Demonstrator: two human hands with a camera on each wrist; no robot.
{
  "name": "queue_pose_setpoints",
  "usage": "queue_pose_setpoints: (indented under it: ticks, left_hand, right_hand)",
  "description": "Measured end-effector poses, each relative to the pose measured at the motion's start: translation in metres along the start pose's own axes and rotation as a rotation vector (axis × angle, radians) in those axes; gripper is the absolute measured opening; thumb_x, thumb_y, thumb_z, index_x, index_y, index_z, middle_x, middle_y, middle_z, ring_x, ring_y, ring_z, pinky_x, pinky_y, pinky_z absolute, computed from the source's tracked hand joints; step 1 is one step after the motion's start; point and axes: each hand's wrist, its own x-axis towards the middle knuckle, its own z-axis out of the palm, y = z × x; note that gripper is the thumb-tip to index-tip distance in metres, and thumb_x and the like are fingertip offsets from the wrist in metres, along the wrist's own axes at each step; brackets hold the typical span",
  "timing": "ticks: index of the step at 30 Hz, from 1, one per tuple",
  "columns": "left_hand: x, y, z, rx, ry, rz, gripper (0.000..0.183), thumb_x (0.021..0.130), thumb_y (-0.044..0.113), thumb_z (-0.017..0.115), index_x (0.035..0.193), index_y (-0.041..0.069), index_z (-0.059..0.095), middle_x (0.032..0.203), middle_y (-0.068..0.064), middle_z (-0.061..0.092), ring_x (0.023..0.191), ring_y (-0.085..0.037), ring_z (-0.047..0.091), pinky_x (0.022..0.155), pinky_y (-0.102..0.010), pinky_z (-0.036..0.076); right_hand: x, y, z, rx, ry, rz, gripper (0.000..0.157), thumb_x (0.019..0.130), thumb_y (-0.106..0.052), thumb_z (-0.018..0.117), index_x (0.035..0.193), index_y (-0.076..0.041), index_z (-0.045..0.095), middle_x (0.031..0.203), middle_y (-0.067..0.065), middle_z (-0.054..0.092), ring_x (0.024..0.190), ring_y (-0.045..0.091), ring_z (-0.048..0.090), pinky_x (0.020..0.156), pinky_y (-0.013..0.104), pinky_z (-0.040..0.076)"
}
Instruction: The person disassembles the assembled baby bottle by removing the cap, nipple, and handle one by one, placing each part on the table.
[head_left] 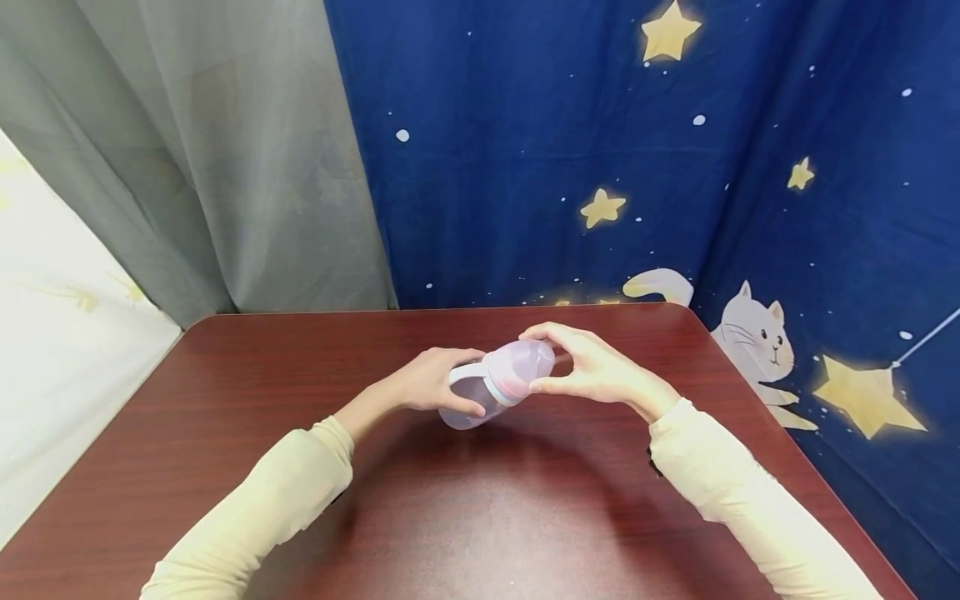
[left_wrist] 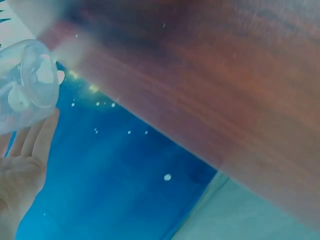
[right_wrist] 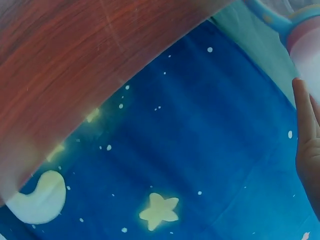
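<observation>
A clear baby bottle (head_left: 476, 410) with a pale handle and a pinkish domed cap (head_left: 522, 364) is tilted over the table, cap end up and to the right. My left hand (head_left: 438, 383) grips the bottle's body near the handle, thumb along its front. Around the cap curl the thumb and fingers of my right hand (head_left: 588, 367). In the left wrist view the bottle's round base (left_wrist: 40, 75) shows above the left fingers (left_wrist: 37, 140). The right wrist view catches the blue-tinted handle (right_wrist: 270, 17) and the cap beside the right fingers (right_wrist: 305, 115).
The dark red wooden table (head_left: 480, 517) spreads beneath both arms, its far edge meeting the curtains. A blue star-patterned curtain (head_left: 525, 167) hangs behind, with a grey curtain (head_left: 225, 167) at the left. White cloth (head_left: 67, 333) hangs beside the table's left edge.
</observation>
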Motion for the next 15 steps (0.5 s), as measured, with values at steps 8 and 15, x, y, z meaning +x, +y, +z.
queue_pose_setpoints:
  ticks: [8,15]
  left_hand:
    - [0.002,0.006,-0.013,0.084,-0.098,0.021,0.072,0.062,0.053,0.07,0.117,0.01,0.054,0.093,0.004,0.061,0.075,-0.009,0.053,0.063,-0.024,0.042]
    - [0.006,0.01,-0.018,0.124,-0.15,0.015,0.07,0.062,0.054,0.069,0.115,0.012,0.055,0.088,0.006,0.061,0.071,-0.007,0.053,0.061,-0.023,0.041]
  right_hand:
    - [0.002,0.013,0.008,-0.334,-0.045,-0.11,0.062,0.07,-0.038,0.073,0.122,-0.014,0.048,0.115,-0.004,0.05,0.099,0.009,0.048,0.077,0.027,0.042]
    - [0.003,0.009,0.014,-0.497,-0.098,-0.098,0.071,0.068,-0.039,0.073,0.126,-0.009,0.045,0.117,0.002,0.051,0.104,0.016,0.047,0.08,0.033,0.041]
